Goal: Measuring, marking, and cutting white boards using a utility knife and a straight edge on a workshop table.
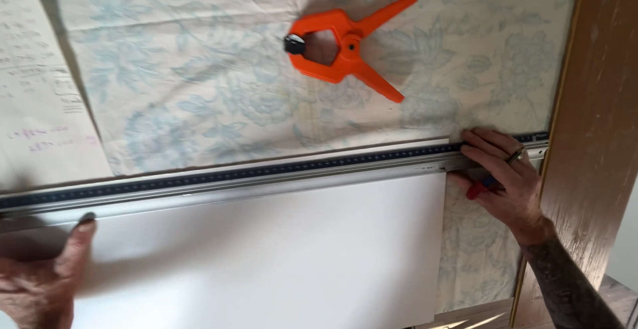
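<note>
A long metal straightedge point(266, 173) with a dark ruled strip lies across the table along the top edge of a white board point(266, 249). My left hand point(43, 276) rests at the lower left, its thumb touching the board just below the straightedge. My right hand point(502, 173) presses on the straightedge's right end, past the board's right edge, and grips a small tool with a red handle point(480, 188); the tool's tip is hidden under my fingers.
An orange spring clamp point(345, 46) lies on the floral-patterned cloth point(199, 70) beyond the straightedge. A sheet of paper with handwriting point(33, 103) sits at the far left. A wooden table edge point(598, 103) runs down the right side.
</note>
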